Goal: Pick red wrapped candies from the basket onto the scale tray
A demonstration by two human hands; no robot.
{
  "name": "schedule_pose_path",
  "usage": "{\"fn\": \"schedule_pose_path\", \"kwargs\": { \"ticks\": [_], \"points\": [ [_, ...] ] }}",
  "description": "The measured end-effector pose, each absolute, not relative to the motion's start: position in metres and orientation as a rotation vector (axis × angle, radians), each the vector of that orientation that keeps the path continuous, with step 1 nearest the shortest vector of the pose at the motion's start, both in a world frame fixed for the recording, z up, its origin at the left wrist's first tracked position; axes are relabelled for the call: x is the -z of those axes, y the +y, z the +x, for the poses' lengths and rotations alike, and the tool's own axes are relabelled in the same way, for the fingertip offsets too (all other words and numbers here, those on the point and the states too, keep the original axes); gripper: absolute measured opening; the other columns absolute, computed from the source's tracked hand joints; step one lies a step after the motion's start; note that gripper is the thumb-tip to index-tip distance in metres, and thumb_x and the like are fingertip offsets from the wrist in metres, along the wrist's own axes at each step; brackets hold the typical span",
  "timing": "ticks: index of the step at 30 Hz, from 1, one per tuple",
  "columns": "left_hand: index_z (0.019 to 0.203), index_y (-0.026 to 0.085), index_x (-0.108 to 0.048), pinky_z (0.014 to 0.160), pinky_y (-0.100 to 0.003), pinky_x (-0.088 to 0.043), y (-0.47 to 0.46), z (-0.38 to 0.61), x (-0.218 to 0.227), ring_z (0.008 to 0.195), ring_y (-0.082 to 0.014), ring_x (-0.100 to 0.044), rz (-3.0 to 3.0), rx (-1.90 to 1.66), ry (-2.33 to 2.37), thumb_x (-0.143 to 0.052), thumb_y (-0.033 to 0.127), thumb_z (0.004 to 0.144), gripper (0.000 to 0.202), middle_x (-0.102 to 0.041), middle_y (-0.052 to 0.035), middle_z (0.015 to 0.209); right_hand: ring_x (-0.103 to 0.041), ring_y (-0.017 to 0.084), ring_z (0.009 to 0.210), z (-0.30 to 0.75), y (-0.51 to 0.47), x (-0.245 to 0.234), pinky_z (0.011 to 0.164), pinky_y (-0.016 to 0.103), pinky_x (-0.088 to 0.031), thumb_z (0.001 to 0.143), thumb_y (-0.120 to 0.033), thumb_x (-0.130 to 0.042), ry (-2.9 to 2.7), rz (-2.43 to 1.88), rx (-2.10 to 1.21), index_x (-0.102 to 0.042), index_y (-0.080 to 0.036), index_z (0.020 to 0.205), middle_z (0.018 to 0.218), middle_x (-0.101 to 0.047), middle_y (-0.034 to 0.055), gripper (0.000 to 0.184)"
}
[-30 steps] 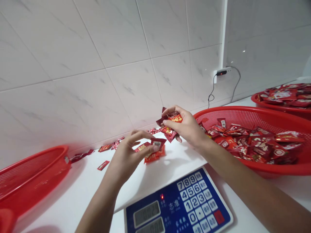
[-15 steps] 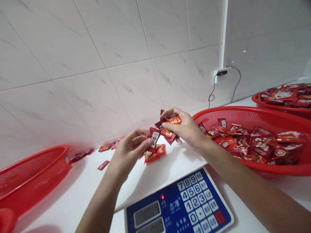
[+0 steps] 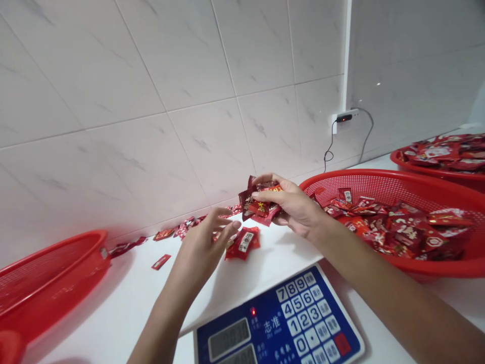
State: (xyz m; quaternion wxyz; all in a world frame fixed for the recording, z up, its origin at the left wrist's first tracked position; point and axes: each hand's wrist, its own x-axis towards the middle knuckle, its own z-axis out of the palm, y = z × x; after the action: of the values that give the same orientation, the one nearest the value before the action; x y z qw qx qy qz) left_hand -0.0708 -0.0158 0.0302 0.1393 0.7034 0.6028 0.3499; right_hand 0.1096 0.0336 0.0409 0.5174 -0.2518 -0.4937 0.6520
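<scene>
Several red and dark maroon wrapped snack packets [image 3: 261, 206] are clasped in my right hand [image 3: 297, 205], above the far side of the scale. My left hand [image 3: 206, 241] is empty, its fingers apart, just left of a small pile of packets. On top of that pile lies a dark red packet [image 3: 245, 241] with a pale label. The pile rests on the white pan [image 3: 280, 263] of a weighing scale. The scale's blue panel [image 3: 276, 323] faces me with number keys and a lit red light; its display digits are hard to read.
To the right stands a red basket [image 3: 379, 174] of packets, with another filled red basket [image 3: 401, 161] behind it. A red basket [image 3: 56, 283] is at left. Loose packets [image 3: 162, 234] line the tiled wall, where a plugged-in cable [image 3: 329, 151] hangs.
My left hand has let go of the dark red packet, which now lies on the pile on the pan. Its fingers have opened. My right hand still holds its bunch, and the display has changed.
</scene>
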Motion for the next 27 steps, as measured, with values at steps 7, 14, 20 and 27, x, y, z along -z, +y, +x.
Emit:
{"fn": "schedule_pose_path", "kwargs": {
  "ticks": [7,14,20,27],
  "points": [
    [0.096,0.017,-0.067,0.066,-0.03,-0.055,-0.015,-0.066,-0.035,0.075,-0.0216,-0.069,1.81,-1.191,1.269,-0.07,0.052,0.078,0.039,-0.075,-0.0085,0.088,-0.044,0.002,0.038,0.104,0.032,-0.034,0.026,0.015,-0.024,0.075,-0.012,-0.069,-1.296,-0.513,-1.635,-0.063,-0.021,0.098,0.075,-0.062,-0.0028,0.024],
    [0.102,0.016,-0.066,0.072,-0.032,-0.054,-0.011,-0.077,-0.03,0.084,-0.0238,-0.068,1.831,-1.323,1.43,-0.064,0.053,0.081,0.043,-0.071,-0.0074,0.087,-0.044,0.003,0.038,0.107,0.035,-0.036,0.026,0.013,-0.025,0.077,-0.01,-0.066,-1.324,-0.602,-1.412,-0.06,-0.024,0.108,0.07,-0.061,-0.0043,0.035],
    [0.094,0.02,-0.069,0.076,-0.038,-0.053,-0.009,-0.077,-0.031,0.086,-0.0268,-0.068,1.968,-1.234,1.614,-0.062,0.042,0.079,0.028,-0.072,-0.0062,0.084,-0.045,0.006,0.037,0.104,0.034,-0.034,0.025,0.015,-0.026,0.078,-0.014,-0.068,-1.333,-0.733,-1.366,-0.049,-0.018,0.095,0.059,-0.056,-0.005,0.026],
    [0.072,0.028,-0.076,0.078,-0.043,-0.055,-0.005,-0.088,-0.031,0.089,-0.0258,-0.066,2.308,-1.176,1.767,-0.062,0.038,0.074,0.017,-0.065,-0.0082,0.103,-0.048,0.006,0.041,0.109,0.038,-0.034,0.029,0.016,-0.028,0.079,-0.014,-0.066,-1.422,-0.664,-1.411,-0.057,-0.016,0.085,0.059,-0.055,-0.0022,0.011]
  ]
}}
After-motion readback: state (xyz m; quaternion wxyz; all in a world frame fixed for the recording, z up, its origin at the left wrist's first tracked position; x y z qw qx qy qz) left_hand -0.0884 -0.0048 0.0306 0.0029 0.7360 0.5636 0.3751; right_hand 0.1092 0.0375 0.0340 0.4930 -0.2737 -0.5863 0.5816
